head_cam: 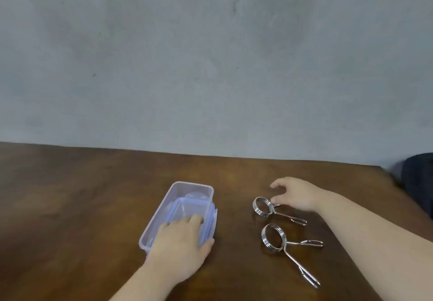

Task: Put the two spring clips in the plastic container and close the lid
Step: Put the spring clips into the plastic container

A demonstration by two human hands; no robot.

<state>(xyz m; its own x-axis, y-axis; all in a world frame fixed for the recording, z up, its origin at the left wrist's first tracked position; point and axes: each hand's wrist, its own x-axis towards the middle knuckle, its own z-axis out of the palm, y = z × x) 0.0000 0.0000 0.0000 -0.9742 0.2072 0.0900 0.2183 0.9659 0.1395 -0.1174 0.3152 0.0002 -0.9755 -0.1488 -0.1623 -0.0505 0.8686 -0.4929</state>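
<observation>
A clear plastic container (pixel 195 186) stands on the brown table, left of centre. Its blue-rimmed lid (pixel 187 203) lies loosely over the container's near half, shifted out of line with it. My left hand (pixel 178 242) rests on the lid, fingers on top and thumb around its near right corner. Two metal spring clips lie to the right. Beside the ring of the far clip (pixel 262 205), my right hand (pixel 297 193) hovers with fingers spread, its thumb touching one of that clip's handles. The near clip (pixel 273 237) lies alone with its handles spread.
The wooden table (pixel 70 207) runs back to a grey wall. A dark object (pixel 419 183) sits at the table's far right edge. Bare wood lies between the container and the clips.
</observation>
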